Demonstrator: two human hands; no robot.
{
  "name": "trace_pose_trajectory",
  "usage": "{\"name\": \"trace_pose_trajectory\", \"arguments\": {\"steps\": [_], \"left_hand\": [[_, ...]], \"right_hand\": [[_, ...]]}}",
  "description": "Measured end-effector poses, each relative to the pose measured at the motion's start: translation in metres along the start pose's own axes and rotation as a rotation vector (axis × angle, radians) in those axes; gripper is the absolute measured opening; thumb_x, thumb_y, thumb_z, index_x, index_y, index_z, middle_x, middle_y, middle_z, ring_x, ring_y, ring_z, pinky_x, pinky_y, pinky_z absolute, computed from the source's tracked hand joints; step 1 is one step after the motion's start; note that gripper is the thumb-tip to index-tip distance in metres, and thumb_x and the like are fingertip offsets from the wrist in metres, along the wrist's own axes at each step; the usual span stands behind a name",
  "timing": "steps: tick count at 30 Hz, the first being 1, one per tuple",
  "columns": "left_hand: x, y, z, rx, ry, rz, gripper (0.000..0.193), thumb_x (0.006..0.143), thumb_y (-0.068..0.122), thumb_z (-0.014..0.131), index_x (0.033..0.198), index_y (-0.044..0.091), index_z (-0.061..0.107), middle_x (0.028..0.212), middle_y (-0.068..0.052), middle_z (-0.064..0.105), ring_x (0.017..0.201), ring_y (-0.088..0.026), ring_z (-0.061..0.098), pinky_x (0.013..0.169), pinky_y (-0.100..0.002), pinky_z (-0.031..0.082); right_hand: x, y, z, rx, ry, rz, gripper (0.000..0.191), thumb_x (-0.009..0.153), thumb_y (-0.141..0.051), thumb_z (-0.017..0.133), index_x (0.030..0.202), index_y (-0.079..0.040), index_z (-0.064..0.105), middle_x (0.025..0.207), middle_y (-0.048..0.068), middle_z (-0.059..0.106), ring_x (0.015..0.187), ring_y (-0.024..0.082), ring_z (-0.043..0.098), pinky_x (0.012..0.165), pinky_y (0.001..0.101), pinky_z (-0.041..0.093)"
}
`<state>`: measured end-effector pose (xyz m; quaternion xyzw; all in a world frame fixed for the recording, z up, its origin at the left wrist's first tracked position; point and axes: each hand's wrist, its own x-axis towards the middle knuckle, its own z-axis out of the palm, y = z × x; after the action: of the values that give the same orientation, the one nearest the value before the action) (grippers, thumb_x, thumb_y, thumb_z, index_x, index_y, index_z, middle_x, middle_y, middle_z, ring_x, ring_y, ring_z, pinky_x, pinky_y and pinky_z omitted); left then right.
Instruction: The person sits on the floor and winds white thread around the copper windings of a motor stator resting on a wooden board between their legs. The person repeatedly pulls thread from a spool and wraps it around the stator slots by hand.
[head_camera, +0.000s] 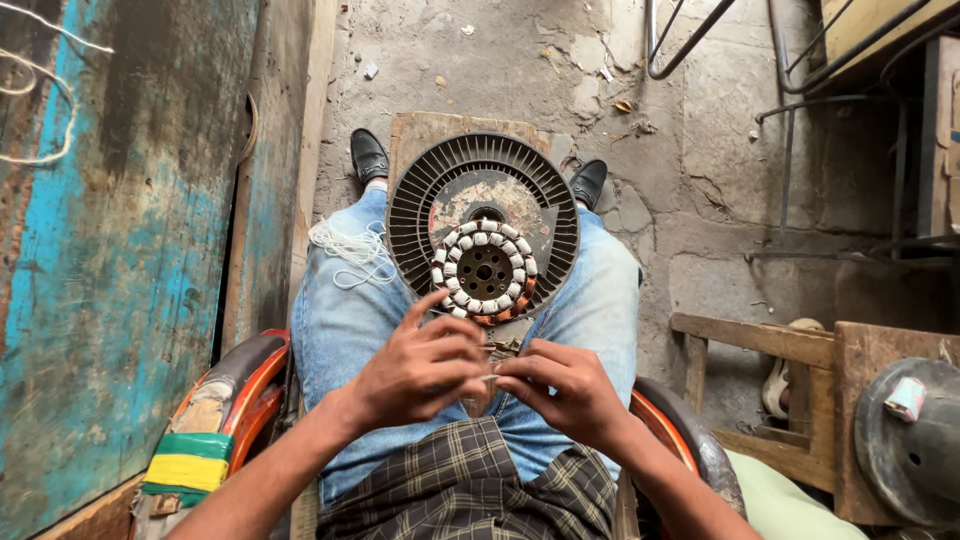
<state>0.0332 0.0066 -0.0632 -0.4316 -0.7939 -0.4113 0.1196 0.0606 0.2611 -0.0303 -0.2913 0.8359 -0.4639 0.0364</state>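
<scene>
Both hands, left hand (425, 365) and right hand (560, 385), pinch a small wire piece (492, 378) between fingertips, just below the coil ring (484, 268) on the round finned disc (482, 222).

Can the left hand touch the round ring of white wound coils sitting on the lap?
Probably yes. The left hand has its forefinger raised just below the round ring of white wound coils, which lies on the dark finned metal disc. Nothing stands between them; the right hand sits lower, beside it.
</scene>
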Motion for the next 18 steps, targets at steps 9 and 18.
{"name": "trace_pose_trajectory", "arguments": {"steps": [9,18], "left_hand": [[-0.028,-0.054,-0.046,-0.404,0.789,-0.667,0.031,0.117,0.019,0.048,0.095,0.003,0.061,0.101,-0.011,0.066,0.100,-0.018,0.063,0.098,-0.031,0.052],[-0.027,-0.054,-0.051,-1.359,0.379,-0.437,0.029,0.106,0.021,0.065,0.081,0.006,0.068,0.085,-0.010,0.072,0.086,-0.020,0.071,0.090,-0.039,0.059]], "right_hand": [[0.003,0.036,-0.044,-0.012,0.200,0.228,0.013,0.088,-0.012,0.076,0.100,-0.006,0.078,0.081,0.004,0.074,0.068,0.012,0.067,0.058,0.0270,0.052],[-0.001,0.059,-0.067,-0.547,0.255,0.481,0.015,0.093,-0.022,0.074,0.102,-0.013,0.081,0.097,0.007,0.071,0.082,0.019,0.066,0.068,0.0353,0.054]]}}
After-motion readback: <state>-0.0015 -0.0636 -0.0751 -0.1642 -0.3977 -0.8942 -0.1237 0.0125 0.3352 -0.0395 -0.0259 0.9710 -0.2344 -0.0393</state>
